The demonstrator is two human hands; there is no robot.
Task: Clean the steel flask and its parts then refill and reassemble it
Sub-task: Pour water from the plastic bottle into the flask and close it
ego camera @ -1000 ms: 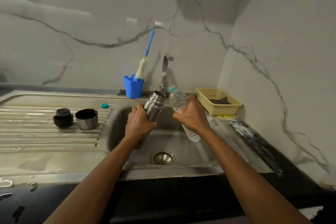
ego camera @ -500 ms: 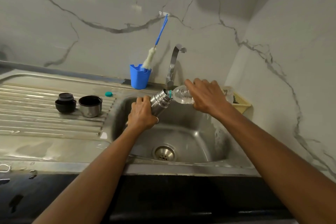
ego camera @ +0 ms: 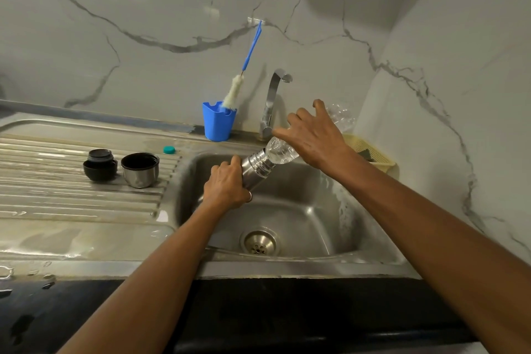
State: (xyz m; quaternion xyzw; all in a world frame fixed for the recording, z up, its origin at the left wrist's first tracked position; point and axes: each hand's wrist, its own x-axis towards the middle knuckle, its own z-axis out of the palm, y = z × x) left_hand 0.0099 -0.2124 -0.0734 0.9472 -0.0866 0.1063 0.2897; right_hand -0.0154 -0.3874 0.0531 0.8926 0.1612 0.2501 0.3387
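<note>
My left hand [ego camera: 225, 185] grips the steel flask [ego camera: 256, 167], tilted over the sink basin [ego camera: 301, 210] with its mouth pointing up and right. My right hand [ego camera: 313, 135] holds a clear plastic water bottle [ego camera: 280, 151] tipped bottom-up, its neck pushed into the flask's mouth. On the draining board stand the flask's black stopper [ego camera: 100, 165] and its steel cup lid [ego camera: 140, 169], mouth up. A small teal bottle cap [ego camera: 169, 149] lies behind them.
A tap [ego camera: 273, 100] rises behind the basin, just behind the bottle. A blue holder [ego camera: 218, 125] with a bottle brush [ego camera: 234, 92] stands left of it. A yellow basket [ego camera: 370, 152] sits at the right. The draining board [ego camera: 71, 204] is wet. Marble walls close the back and right.
The right hand has tipped the bottle from nearly upright to bottom-up, bringing its neck into the flask's mouth. The left hand has kept the flask tilted over the basin.
</note>
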